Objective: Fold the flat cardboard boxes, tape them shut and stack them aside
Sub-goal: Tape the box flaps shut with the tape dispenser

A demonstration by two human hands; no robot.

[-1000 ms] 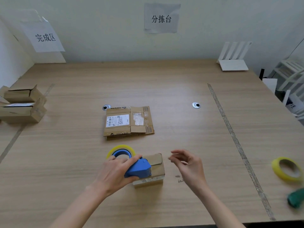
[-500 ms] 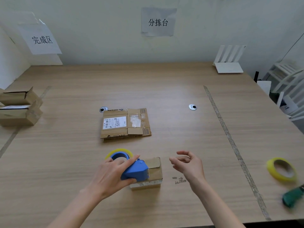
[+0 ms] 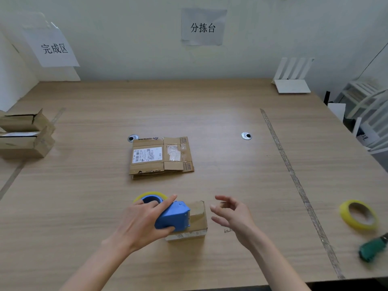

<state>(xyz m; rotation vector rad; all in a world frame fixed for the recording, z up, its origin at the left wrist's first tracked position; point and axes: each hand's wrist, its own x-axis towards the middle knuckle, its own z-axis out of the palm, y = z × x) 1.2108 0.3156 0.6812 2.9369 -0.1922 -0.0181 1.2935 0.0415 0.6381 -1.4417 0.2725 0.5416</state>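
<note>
Left hand [image 3: 144, 223] presses tape dispenser [image 3: 173, 217] (blue) onto box [image 3: 195, 223].

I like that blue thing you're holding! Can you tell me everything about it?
It is a blue tape dispenser, and it looks like smooth plastic. A roll of yellow tape sits in its round back part. Its front end rests on top of a small cardboard box near the table's front edge. The left hand grips it from the left, fingers over the top, thumb underneath. The right hand is open beside the box and does not touch it.
</note>
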